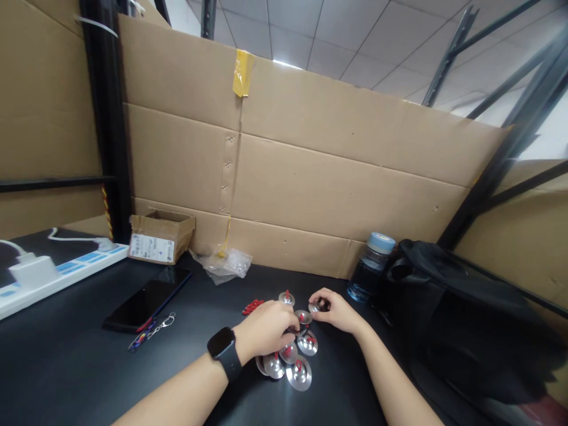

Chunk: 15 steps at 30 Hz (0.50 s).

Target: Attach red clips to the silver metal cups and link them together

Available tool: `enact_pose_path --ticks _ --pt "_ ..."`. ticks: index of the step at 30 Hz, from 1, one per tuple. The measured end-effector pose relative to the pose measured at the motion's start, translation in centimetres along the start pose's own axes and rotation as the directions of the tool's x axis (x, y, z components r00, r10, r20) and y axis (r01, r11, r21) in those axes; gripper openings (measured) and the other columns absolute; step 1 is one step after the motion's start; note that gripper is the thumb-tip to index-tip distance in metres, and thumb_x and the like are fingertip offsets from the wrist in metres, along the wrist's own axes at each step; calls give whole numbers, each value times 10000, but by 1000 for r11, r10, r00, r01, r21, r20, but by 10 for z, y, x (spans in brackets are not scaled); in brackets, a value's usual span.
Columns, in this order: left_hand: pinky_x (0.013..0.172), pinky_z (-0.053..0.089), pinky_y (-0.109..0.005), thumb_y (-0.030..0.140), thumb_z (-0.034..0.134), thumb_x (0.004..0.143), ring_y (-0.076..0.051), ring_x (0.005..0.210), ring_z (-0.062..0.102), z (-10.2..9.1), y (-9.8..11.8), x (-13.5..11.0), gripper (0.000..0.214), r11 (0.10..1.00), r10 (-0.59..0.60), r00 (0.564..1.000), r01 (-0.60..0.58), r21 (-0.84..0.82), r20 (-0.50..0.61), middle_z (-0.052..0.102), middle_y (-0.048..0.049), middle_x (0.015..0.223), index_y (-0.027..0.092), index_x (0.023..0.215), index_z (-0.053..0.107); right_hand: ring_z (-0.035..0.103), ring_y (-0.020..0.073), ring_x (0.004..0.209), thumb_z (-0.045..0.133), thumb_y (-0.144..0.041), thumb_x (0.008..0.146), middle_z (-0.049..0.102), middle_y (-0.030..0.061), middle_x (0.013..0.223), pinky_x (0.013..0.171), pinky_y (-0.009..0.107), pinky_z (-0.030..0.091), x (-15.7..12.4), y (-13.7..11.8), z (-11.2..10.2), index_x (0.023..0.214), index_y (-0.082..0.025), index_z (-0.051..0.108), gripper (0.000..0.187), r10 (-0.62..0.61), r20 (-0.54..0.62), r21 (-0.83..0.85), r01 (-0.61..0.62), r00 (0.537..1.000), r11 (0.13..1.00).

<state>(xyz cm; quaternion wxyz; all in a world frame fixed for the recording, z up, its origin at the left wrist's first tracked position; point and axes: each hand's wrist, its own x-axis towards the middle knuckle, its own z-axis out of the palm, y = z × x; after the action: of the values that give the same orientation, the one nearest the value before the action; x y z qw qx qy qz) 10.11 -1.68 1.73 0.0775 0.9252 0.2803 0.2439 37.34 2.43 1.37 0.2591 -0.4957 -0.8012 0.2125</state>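
Several small silver finger cymbals with red cord loops lie in a loose cluster on the black table. Among them, one cymbal (299, 374) rests at the near edge and another cymbal (287, 299) at the far edge. My left hand (268, 326), with a black watch on the wrist, reaches over the cluster. Its fingers curl closed at a tilted cymbal (305, 317), and the exact grip is partly hidden. To the right, my right hand (338, 310) pinches the rim of one cymbal (314, 307) between thumb and fingers.
A bundle of red cord (252, 306) lies left of the cymbals. Farther left are a phone (151, 299), a keychain (165, 323), a power strip (75, 272), a small carton (160, 236) and plastic bags (228, 264). A water bottle (370, 266) and black bag (465, 325) stand right.
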Motion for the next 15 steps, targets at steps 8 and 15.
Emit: enact_pose_path --ticks 8,15 --pt "742 465 -329 220 600 932 -227 851 687 -7 9 4 151 987 -22 996 35 156 -90 728 -40 871 222 851 727 598 176 815 779 -259 745 671 47 962 740 288 480 0 -1 2 970 -194 743 237 -3 -6 4 3 1000 1000" --pt "732 452 -309 198 560 936 -200 798 672 -20 -1 3 163 982 -133 961 160 97 -243 712 -23 835 213 838 689 623 181 733 674 -378 868 686 52 850 645 287 475 5 0 9 931 -178 731 217 15 -167 49 -7 986 999"
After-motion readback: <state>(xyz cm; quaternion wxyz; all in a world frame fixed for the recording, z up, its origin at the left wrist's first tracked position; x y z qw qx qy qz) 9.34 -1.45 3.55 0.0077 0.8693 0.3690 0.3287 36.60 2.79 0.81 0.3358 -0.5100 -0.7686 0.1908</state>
